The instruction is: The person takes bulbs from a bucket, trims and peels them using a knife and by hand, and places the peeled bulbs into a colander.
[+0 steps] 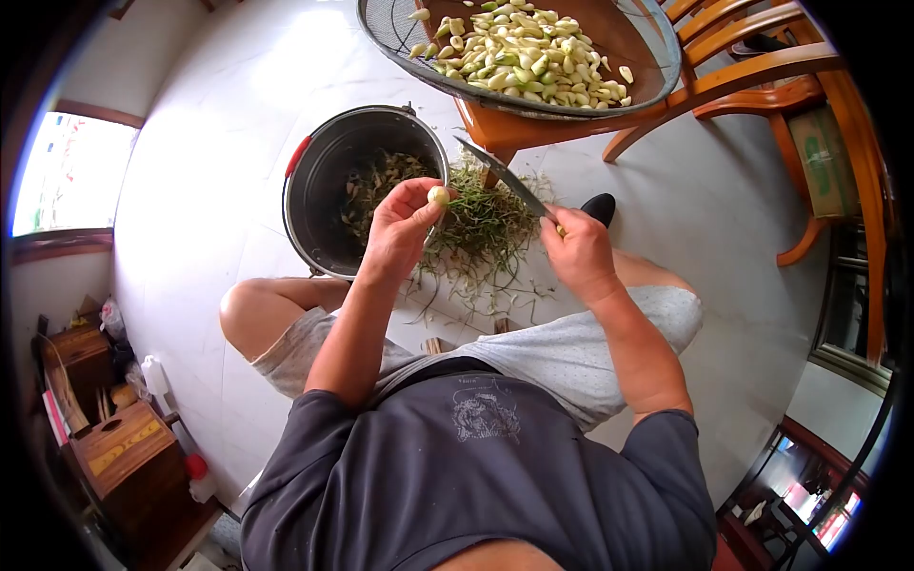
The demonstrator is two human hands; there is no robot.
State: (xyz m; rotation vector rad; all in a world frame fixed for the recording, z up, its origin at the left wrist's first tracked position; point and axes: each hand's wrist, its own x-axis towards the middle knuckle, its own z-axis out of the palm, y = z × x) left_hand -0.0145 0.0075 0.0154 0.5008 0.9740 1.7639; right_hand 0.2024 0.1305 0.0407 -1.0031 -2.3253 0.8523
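My left hand [403,224] pinches a small, pale onion-like bulb [438,194] between thumb and fingers, over the right rim of a dark metal bucket [309,214]. A bit of green shows beside the bulb. My right hand [581,252] is wrapped around the handle of a knife [509,179]. Its blade points up and to the left, apart from the bulb. Thin green and dry trimmings [490,224] lie heaped on the floor between my hands, and more scraps are inside the bucket. Many pale bulbs [533,57] fill part of a round mesh basket [419,71].
The basket rests on a wooden chair [533,131] ahead of me. Another wooden chair [762,71] stands at the right, near a cardboard box [824,162]. My dark shoe [600,207] is behind my right hand. Wooden cabinets [129,452] stand at the lower left.
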